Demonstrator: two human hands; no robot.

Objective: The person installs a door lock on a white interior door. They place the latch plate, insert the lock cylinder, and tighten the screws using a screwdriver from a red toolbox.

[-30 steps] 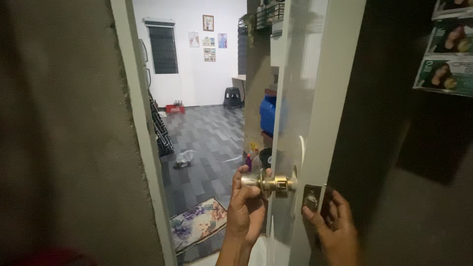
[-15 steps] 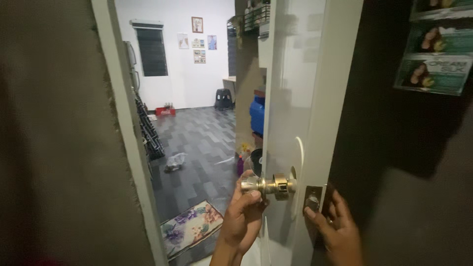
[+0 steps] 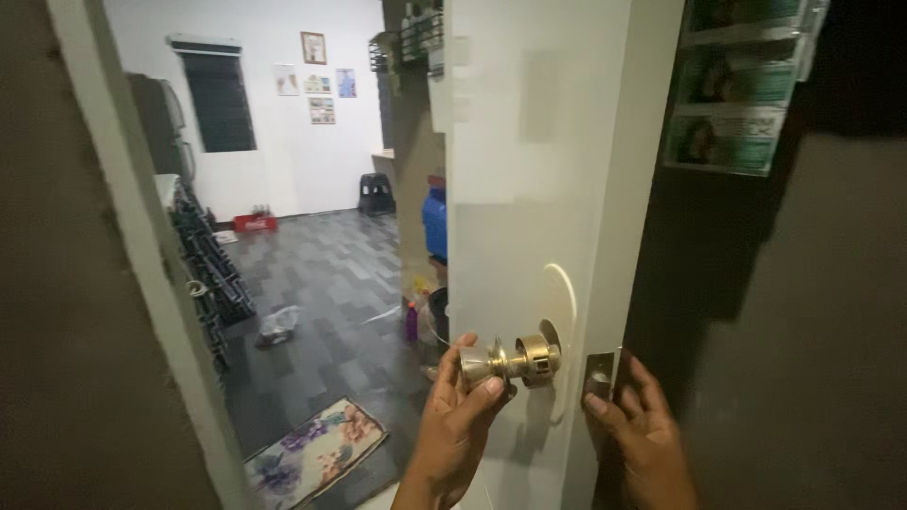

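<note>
A white door [image 3: 529, 170] stands ajar in front of me, its edge facing me. My left hand [image 3: 455, 427] grips the brass round door knob [image 3: 482, 364], which sticks out from the door face on a brass collar [image 3: 537, 360]. My right hand [image 3: 639, 436] rests on the door's edge, fingers touching the metal latch plate [image 3: 598, 376] and the far side of the door, which is hidden.
A white door frame [image 3: 142, 264] runs down the left. Beyond lies a grey tiled floor [image 3: 321, 283] with a patterned mat [image 3: 312, 453], a dark rack [image 3: 210, 269], a plastic bag, a blue container [image 3: 435, 222] and a dark stool [image 3: 376, 194]. Green boxes [image 3: 737, 90] hang at upper right.
The view has shifted slightly and come closer to the door. My left hand stays on the knob and my right hand stays at the latch edge.
</note>
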